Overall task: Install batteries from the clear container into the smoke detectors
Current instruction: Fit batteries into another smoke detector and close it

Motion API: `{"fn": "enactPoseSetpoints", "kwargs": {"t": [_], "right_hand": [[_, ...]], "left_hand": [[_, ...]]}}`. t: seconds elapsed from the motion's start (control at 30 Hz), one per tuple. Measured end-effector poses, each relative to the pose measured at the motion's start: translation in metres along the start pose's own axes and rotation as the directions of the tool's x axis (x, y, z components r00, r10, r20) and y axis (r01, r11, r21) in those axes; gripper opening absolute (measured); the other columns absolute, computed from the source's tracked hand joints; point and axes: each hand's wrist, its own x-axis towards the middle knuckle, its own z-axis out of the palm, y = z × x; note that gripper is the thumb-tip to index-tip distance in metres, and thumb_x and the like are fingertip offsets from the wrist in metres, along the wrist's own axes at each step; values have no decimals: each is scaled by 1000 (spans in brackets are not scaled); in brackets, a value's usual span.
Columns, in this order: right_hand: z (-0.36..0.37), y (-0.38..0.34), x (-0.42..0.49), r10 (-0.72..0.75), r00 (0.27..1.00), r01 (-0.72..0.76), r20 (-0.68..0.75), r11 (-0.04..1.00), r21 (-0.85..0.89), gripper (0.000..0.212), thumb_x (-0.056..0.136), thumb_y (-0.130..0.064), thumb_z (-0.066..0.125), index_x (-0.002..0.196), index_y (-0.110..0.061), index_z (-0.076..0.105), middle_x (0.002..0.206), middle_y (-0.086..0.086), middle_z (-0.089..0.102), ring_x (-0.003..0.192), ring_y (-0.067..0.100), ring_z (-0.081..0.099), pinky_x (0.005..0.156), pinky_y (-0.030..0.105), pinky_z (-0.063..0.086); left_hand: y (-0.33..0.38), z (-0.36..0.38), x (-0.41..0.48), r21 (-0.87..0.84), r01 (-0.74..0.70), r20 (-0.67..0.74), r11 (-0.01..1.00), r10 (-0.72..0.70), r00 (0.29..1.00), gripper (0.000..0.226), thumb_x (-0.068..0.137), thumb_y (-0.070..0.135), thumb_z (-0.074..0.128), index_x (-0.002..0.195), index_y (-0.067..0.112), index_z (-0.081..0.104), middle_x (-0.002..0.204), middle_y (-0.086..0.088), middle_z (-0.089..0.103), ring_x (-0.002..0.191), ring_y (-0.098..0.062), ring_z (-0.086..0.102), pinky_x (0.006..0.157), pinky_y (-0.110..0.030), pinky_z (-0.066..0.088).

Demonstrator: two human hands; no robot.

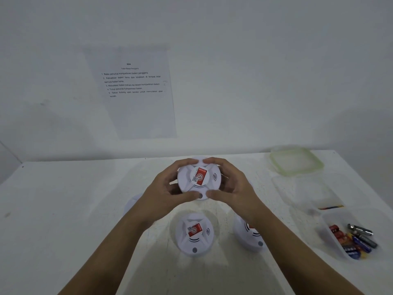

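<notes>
Both my hands hold a round white smoke detector (198,177) with a red sticker above the table, face toward me. My left hand (170,188) grips its left rim, thumb at the bottom edge. My right hand (231,186) grips the right rim the same way. A second detector (194,233) lies face up on the table below them. A third detector (248,235) is partly hidden under my right forearm. A fourth white round shape (133,202) peeks out beside my left wrist. A clear container (331,228) at the right holds several batteries (353,241).
A second clear container (306,192) sits beyond the battery one, with a green-rimmed lid (296,162) behind it near the wall. An instruction sheet (134,90) hangs on the wall. The white table (63,209) ends at the wall behind.
</notes>
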Motion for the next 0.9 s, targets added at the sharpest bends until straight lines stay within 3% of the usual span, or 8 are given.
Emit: {"fn": "enactPoseSetpoints", "kwargs": {"t": [0.33, 0.67, 0.9], "right_hand": [[3, 2, 3, -6, 1000, 6, -8, 1000, -28, 59, 81, 14, 73, 129, -14, 55, 121, -4, 69, 117, 18, 66, 84, 28, 60], [0, 5, 4, -13, 1000, 11, -24, 999, -48, 58, 81, 13, 74, 131, -9, 54, 124, 4, 68, 117, 23, 66, 91, 37, 60], [-2, 6, 5, -4, 1000, 3, -21, 998, -59, 59, 81, 13, 74, 131, -11, 54, 123, 1, 69, 118, 22, 66, 90, 37, 60]], "left_hand": [[-3, -3, -1, 6, 14, -8, 1000, -13, 1000, 64, 80, 0, 81, 130, 32, 59, 123, 8, 70, 113, -19, 69, 88, -31, 61], [-5, -2, 0, 10, 3, -30, 1000, -3, 1000, 64, 80, 2, 81, 132, 33, 57, 123, 10, 69, 112, -19, 70, 89, -35, 61], [-5, -2, 1, 14, 5, -23, 1000, -4, 1000, 65, 82, 0, 80, 134, 32, 56, 127, 4, 68, 112, -23, 69, 92, -41, 61]]}}
